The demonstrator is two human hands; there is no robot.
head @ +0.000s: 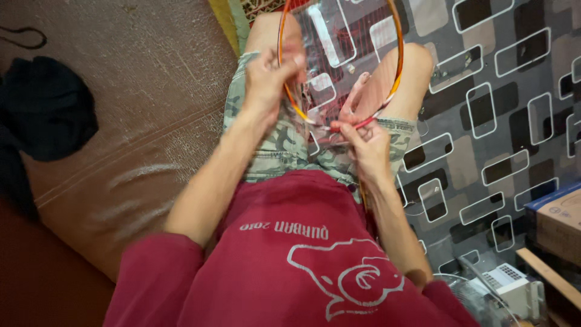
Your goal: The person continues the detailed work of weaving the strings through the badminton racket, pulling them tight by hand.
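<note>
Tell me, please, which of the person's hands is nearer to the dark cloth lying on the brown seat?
Left. The left hand grips the racket frame on the side towards the dark cloth; the right hand holds the frame's lower edge, farther away.

A worn brown couch seat fills the left side, its surface scuffed and shiny under soft indoor light. A dark bundle of cloth lies on it at the left edge. To the right, the floor covering is grey with black, tan and white-outlined rounded rectangles. At the lower right stand a cardboard box and a small white appliance, beside a wooden edge.
</note>
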